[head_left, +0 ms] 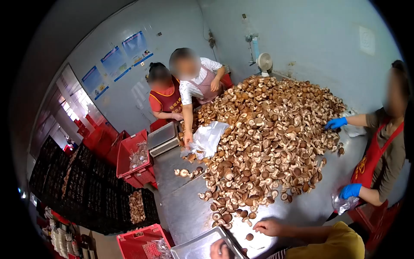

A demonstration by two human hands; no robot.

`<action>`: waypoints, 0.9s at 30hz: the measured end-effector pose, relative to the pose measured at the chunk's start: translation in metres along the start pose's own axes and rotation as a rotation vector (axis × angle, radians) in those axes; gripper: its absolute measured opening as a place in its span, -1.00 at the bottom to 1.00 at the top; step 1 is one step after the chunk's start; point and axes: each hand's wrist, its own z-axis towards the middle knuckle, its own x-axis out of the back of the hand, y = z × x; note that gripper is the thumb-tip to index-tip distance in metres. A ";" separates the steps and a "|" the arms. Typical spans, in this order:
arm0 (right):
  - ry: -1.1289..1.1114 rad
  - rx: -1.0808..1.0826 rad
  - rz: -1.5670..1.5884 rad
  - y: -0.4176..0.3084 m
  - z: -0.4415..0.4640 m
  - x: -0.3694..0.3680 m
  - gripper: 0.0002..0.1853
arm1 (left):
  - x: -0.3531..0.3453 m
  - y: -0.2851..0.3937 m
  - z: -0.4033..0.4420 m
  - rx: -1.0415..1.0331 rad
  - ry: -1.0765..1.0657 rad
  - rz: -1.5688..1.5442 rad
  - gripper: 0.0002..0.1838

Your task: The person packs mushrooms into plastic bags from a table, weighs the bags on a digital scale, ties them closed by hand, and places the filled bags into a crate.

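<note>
A: Report your finding on the hands.

B: Your left hand (219, 249) has its fingers bent over the right part of the tray (196, 247), at the worktop (179, 211)'s near left corner. The frame cuts it off; whether it grips anything cannot be told. Your right hand (268, 227) is partly open near the near edge, fingers loosely curved, nothing visible in its grasp.

A: And the stock?

B: The pile (267, 142) covers the worktop from the far edge down its middle, and its foot thins out close to your right hand. One loose mushroom (249, 237) lies just beside your fingertips, between them and the near edge.

A: Hazards?

B: In my judgement, that loose piece could roll off the near edge if your right hand sweeps low, because its cap is round. Drawing from the foot of the pile could start a slide toward you. Pressure on one rim might tilt the tray. Toward the right edge, a co-worker's blue glove (335, 124) touches the pile, so disturbance there could shed pieces over that edge.

A: Materials?

B: Domed brown caps, pale curved stems, uneven sizes. The worktop is smooth metal with strong glare near you, which may hide small pieces. The tray is shiny metal, raised at its rim. Against the pile, toward the left edge, lies a crumpled, thin white bag (209, 138). Below the near left corner stands a red plastic crate (140, 241) with perforated walls.
</note>
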 end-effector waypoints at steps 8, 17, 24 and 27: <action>0.002 0.093 0.110 0.046 0.045 0.004 -0.76 | -0.088 0.012 -0.016 0.075 -0.404 0.193 -0.60; 0.007 0.116 0.105 0.059 0.045 -0.006 -0.78 | -0.134 -0.018 -0.017 -0.036 -0.311 0.447 -0.51; 0.059 0.165 0.092 0.065 0.039 0.004 -0.79 | -0.134 0.003 0.010 -0.015 -0.305 0.436 -0.51; 0.014 0.098 0.120 0.065 0.040 0.014 -0.79 | -0.138 -0.011 0.005 -0.066 -0.217 0.478 -0.50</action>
